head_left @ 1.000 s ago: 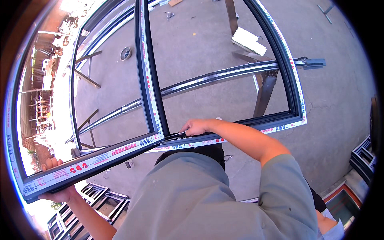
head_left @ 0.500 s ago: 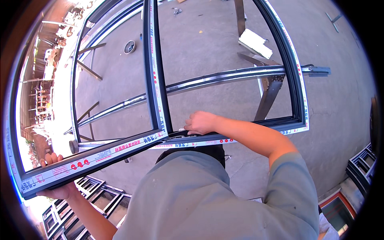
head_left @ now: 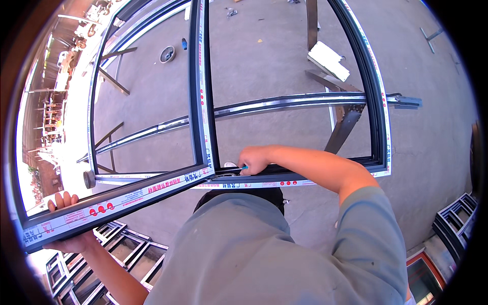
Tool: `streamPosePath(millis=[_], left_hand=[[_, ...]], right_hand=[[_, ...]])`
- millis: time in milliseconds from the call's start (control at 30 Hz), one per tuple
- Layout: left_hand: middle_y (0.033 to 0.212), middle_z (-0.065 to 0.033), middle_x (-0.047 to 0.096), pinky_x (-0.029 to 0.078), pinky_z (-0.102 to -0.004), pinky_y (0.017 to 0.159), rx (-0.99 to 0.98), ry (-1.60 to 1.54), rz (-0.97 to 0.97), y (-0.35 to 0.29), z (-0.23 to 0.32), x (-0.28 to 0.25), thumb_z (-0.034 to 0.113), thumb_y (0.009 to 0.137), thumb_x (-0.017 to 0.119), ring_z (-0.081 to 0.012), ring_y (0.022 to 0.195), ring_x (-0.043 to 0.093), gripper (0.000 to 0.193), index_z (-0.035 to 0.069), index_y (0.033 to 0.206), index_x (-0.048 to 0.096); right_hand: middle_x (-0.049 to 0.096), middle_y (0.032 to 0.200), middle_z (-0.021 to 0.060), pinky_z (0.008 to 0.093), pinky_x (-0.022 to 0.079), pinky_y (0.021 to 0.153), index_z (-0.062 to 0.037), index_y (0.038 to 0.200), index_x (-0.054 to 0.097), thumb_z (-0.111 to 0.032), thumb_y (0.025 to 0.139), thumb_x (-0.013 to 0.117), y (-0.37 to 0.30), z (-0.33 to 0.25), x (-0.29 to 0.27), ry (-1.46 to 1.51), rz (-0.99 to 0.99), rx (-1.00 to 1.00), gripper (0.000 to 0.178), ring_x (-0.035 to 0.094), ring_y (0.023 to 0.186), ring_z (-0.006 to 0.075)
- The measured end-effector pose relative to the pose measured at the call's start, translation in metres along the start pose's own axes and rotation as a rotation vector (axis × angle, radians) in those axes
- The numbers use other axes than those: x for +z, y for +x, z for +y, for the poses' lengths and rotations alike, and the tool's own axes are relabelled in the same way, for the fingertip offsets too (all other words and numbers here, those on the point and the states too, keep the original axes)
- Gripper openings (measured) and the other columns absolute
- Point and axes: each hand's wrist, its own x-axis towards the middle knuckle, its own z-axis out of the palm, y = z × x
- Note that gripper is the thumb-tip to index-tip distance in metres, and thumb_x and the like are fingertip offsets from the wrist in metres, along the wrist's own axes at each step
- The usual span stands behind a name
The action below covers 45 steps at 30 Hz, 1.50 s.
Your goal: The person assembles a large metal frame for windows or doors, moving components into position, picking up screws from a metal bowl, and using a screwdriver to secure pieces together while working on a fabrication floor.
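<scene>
A dark window sash (head_left: 140,196), its edges covered in printed protective film, stands swung out from a larger window frame (head_left: 300,182). My left hand (head_left: 75,244) is closed around the sash's lower rail close to its outer corner, fingers on top and palm underneath. Beside the sash's inner corner, my right hand (head_left: 255,159) is wrapped around a slim tool, apparently a screwdriver (head_left: 245,167), of which a bit of teal handle and a thin shaft show. The shaft points left over metal hinge hardware (head_left: 226,175) in the frame's bottom channel. Its tip cannot be made out clearly.
A long metal rail (head_left: 290,101) on brown legs (head_left: 343,131) runs beneath the frame. A white slab (head_left: 328,60) rests near one leg. On the concrete stand a small bucket (head_left: 167,54) and a blue item (head_left: 184,44). More frames (head_left: 129,254) lie at lower left and right.
My right hand has shifted slightly and turned, so the teal handle and thin shaft now show. My left hand keeps its hold on the sash. The whole view has moved a little.
</scene>
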Motion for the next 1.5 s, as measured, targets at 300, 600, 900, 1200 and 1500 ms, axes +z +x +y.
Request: streamPosePath(millis=[300, 600, 900, 1200, 1500], left_hand=[[0.143, -0.0314, 0.052, 0.040, -0.0597, 0.114, -0.005, 0.010, 0.012, -0.004, 0.001, -0.006, 0.093, 0.082, 0.035, -0.0446, 0.134, 0.052, 0.116, -0.002, 0.147, 0.047], [0.103, -0.0091, 0.046, 0.041, -0.0421, 0.098, 0.003, 0.221, 0.312, -0.005, 0.001, 0.010, 0.089, 0.078, 0.055, -0.0232, 0.097, 0.046, 0.103, -0.001, 0.129, 0.060], [0.099, -0.0070, 0.043, 0.040, -0.0416, 0.096, 0.003, 0.209, 0.246, -0.003, 0.001, 0.005, 0.087, 0.081, 0.053, -0.0220, 0.094, 0.041, 0.098, -0.001, 0.123, 0.060], [0.103, -0.0103, 0.050, 0.040, -0.0454, 0.101, 0.011, 0.212, 0.208, -0.005, 0.002, 0.005, 0.088, 0.083, 0.047, -0.0234, 0.097, 0.044, 0.099, 0.000, 0.126, 0.060], [0.108, -0.0123, 0.053, 0.040, -0.0484, 0.104, 0.005, 0.199, 0.197, -0.007, 0.006, 0.003, 0.089, 0.084, 0.044, -0.0261, 0.103, 0.047, 0.102, 0.001, 0.131, 0.059]], right_hand=[[0.072, 0.086, 0.0217, 0.0537, 0.054, 0.080, -0.0026, 0.095, 0.074, -0.038, 0.092, 0.064, -0.010, 0.002, 0.024, -0.259, 0.282, -0.137, 0.037, 0.068, 0.085, 0.0432], [0.071, 0.079, 0.0190, 0.0526, 0.053, 0.083, -0.0005, 0.091, 0.068, -0.039, 0.096, 0.056, -0.051, -0.038, -0.011, -0.239, 0.182, 0.188, 0.041, 0.069, 0.079, 0.0428], [0.067, 0.067, 0.0108, 0.0410, 0.047, 0.082, -0.0084, 0.078, 0.067, -0.025, 0.086, 0.060, -0.024, -0.019, 0.023, -0.536, 0.415, -0.140, 0.020, 0.066, 0.073, 0.0293], [0.066, 0.067, 0.0089, 0.0374, 0.045, 0.081, -0.0075, 0.073, 0.068, -0.022, 0.083, 0.063, -0.020, -0.019, 0.036, -0.551, 0.449, -0.156, 0.018, 0.064, 0.075, 0.0259], [0.065, 0.066, 0.0075, 0.0360, 0.043, 0.081, -0.0069, 0.072, 0.068, -0.021, 0.082, 0.062, -0.021, -0.024, 0.039, -0.565, 0.494, -0.175, 0.018, 0.063, 0.074, 0.0247]])
